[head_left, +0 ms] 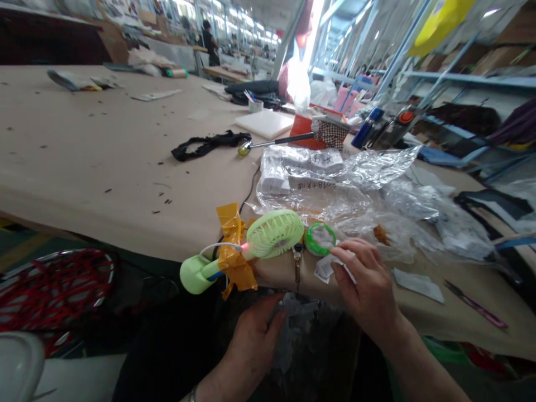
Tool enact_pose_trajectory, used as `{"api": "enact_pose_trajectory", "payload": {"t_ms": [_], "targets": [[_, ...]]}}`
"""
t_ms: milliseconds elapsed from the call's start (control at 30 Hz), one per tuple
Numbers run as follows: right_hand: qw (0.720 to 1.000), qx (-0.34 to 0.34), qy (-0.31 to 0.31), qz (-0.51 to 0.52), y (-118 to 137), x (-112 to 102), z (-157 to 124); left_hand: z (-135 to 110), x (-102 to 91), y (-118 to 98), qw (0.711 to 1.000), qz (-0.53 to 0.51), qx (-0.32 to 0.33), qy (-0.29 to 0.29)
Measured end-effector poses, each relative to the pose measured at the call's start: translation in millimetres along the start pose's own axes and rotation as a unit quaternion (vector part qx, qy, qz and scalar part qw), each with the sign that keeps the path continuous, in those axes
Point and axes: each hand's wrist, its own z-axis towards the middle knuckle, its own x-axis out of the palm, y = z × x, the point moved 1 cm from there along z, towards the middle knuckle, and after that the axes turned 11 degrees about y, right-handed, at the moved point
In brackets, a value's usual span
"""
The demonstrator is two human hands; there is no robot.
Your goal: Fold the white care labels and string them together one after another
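Note:
My right hand [368, 282] is over the table's front edge, its fingers closed on a small white slip [347, 261]. More white paper [323, 269] lies beneath its fingertips, beside a green ring-shaped holder [310, 243] with pale material inside. Lower down, in front of the edge, my left hand [257, 338] has its thumb and forefinger apart; its other fingers are mostly hidden. Pale scraps [293, 315] lie in the dark space just past it. Between the hands, a small metal piece [297, 262] sits on the edge.
A light green fan [275, 233] is fixed to the edge with orange-brown tape [237, 262]. Clear plastic bags [314, 192] holding white bundles spread behind. Tweezers [475, 304] and a pale packet [419, 285] lie at right. A black strip [209, 145] lies farther back.

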Motion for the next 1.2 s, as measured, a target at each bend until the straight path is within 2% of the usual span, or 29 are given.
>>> {"api": "enact_pose_trajectory", "payload": {"t_ms": [67,167,367,433,533,600,767,900,967,1033,1133,1200], "targets": [[0.997,0.01,0.022,-0.079,-9.4,4.9,12.2,-3.0,1.5,3.8,1.0,0.01,-0.007,0.007],[0.991,0.02,0.054,-0.118,-16.5,11.3,18.4,-8.5,2.2,2.8,0.999,0.024,-0.025,0.026],[0.999,0.024,-0.042,-0.011,-25.1,4.5,-7.1,-11.3,6.0,2.0,0.998,0.024,-0.049,0.034],[0.999,0.023,-0.02,-0.011,-24.2,6.1,-20.3,-12.2,9.7,2.4,0.997,0.017,-0.054,0.044],[0.997,0.018,0.043,-0.059,-15.9,14.6,-38.2,-14.8,15.6,0.7,0.997,-0.001,-0.052,0.063],[0.995,0.019,0.056,-0.079,-9.5,20.2,-47.0,-16.4,18.6,-1.7,0.996,-0.014,-0.048,0.072],[0.999,0.009,0.011,-0.052,-8.9,25.0,-56.0,-15.3,22.5,-10.2,0.993,-0.052,-0.063,0.082],[1.0,-0.005,-0.015,0.008,-17.5,22.8,-57.4,-7.6,27.4,-22.5,0.98,-0.141,-0.099,0.102],[0.998,-0.024,-0.027,0.047,-16.6,20.1,-59.7,-3.7,31.6,-31.2,0.952,-0.243,-0.141,0.124],[0.994,-0.055,-0.028,0.086,-9.6,17.0,-64.1,-0.5,37.2,-41.5,0.889,-0.389,-0.186,0.153],[0.987,-0.09,-0.002,0.129,8.8,13.8,-75.0,4.7,45.5,-56.7,0.778,-0.569,-0.201,0.173],[0.985,-0.105,0.016,0.138,20.5,13.0,-83.9,8.6,49.8,-63.0,0.746,-0.615,-0.2,0.156]]}}
